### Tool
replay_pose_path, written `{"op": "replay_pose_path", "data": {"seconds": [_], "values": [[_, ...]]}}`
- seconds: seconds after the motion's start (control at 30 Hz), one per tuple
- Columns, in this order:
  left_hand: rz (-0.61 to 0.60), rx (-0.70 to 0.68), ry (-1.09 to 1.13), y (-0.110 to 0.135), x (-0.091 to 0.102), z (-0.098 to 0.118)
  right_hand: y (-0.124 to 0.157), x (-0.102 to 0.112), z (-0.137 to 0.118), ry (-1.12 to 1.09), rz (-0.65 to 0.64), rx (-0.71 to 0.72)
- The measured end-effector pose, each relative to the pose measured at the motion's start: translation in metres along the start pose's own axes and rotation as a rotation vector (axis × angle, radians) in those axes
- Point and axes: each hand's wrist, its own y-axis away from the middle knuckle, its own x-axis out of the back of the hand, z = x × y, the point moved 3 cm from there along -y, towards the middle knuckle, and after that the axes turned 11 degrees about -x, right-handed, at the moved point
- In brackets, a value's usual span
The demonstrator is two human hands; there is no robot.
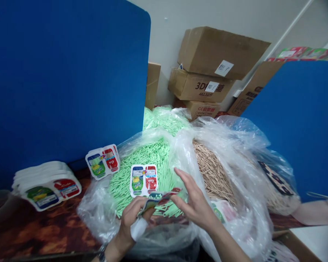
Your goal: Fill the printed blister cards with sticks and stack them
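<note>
My left hand (132, 216) is closed on a printed bottle-shaped packet (158, 198), held flat above a clear bag of green sticks (147, 160). My right hand (195, 202) touches the packet's right end, its thumb and a finger pinching the edge while the other fingers stretch upward. One more such packet (144, 180) lies on the green sticks just beyond my hands. A second clear bag, holding tan wooden sticks (210, 167), sits to the right.
A stack of packets (47, 183) rests on the dark wooden table (30, 229) at left, with a smaller stack (103, 161) leaning on the blue partition (62, 76). Cardboard boxes (210, 69) pile up behind. Another blue panel (303, 120) stands right.
</note>
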Motion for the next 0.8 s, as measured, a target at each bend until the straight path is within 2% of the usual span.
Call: {"op": "replay_pose_path", "data": {"seconds": [0.1, 0.17, 0.23, 0.37, 0.47, 0.63, 0.8], "values": [[-0.004, 0.186, 0.12, -0.001, -0.004, -0.004, -0.002, -0.01, 0.012, -0.19, -0.135, -0.187], [0.019, 0.338, 0.215, -0.004, -0.009, -0.006, -0.001, -0.017, 0.01, -0.229, -0.134, -0.193], [0.047, 0.426, 0.247, -0.009, -0.011, -0.006, 0.001, -0.021, 0.004, -0.212, -0.115, -0.145], [0.032, 0.445, 0.223, -0.017, -0.01, -0.005, -0.001, -0.024, -0.004, -0.191, -0.083, -0.103], [0.056, 0.465, 0.267, -0.018, -0.007, -0.006, -0.004, -0.023, -0.002, -0.178, -0.039, -0.141], [0.109, 0.502, 0.272, -0.02, 0.001, -0.007, -0.006, -0.03, 0.002, -0.214, -0.076, -0.207], [0.16, 0.556, 0.468, -0.021, 0.003, -0.011, -0.01, -0.037, 0.003, -0.319, -0.09, -0.309]]}}
